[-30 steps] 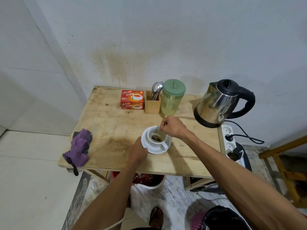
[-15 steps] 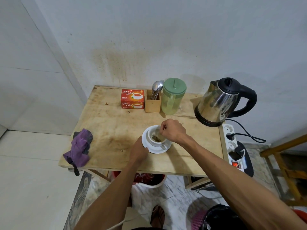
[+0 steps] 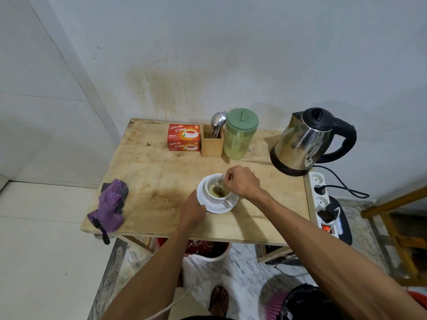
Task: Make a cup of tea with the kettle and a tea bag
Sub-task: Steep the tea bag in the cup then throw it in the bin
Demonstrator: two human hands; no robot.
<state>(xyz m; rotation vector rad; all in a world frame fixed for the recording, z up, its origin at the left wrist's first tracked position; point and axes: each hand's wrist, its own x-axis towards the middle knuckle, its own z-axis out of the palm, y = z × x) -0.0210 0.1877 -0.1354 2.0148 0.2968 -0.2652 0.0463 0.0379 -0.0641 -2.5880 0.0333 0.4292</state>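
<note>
The worktop is a bare plywood sheet, pale and stained brown in patches. Near its front middle a round white saucer carries a glossy white cup. In the cup lies a dark, wet tea bag in pale yellowish liquid. The right hand hovers over the cup's right rim, fingers pinched closed on the bag's thin string. The left hand is curled against the saucer's near-left edge, gripping it.

Along the back stand a red cardboard tea box, a square wooden holder with metal spoons standing in it, and a translucent plastic jug with a green lid; what it holds cannot be told. At the back right corner sits the kettle, shiny steel with a black lid, handle and base. A crumpled purple cloth lies at the front left edge. A white power strip runs just beside the worktop's right side.
</note>
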